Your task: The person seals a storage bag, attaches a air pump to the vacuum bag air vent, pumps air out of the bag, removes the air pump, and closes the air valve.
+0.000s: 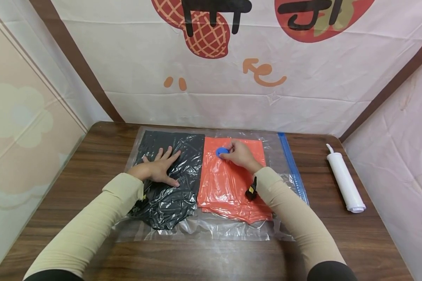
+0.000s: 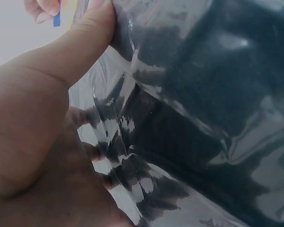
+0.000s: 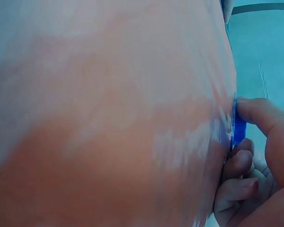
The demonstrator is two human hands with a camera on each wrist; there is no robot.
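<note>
A clear plastic vacuum storage bag (image 1: 228, 233) lies flat on the table with a folded black cloth item (image 1: 188, 150) on its left side and a folded red one (image 1: 219, 183) on its right. My left hand (image 1: 157, 168) rests on the bag over the black cloth, fingers spread. My right hand (image 1: 242, 155) pinches a round blue valve cap (image 1: 220, 151) over the upper part of the red cloth. In the right wrist view, the thumb and curled fingers are at the edge of the blue cap (image 3: 240, 128), against the film.
A white hand pump (image 1: 345, 183) with a thin nozzle lies at the right of the brown wooden table (image 1: 211, 261). The bag's blue zip strip (image 1: 291, 164) runs along its right edge. Printed cloth walls (image 1: 214, 105) stand behind and at both sides.
</note>
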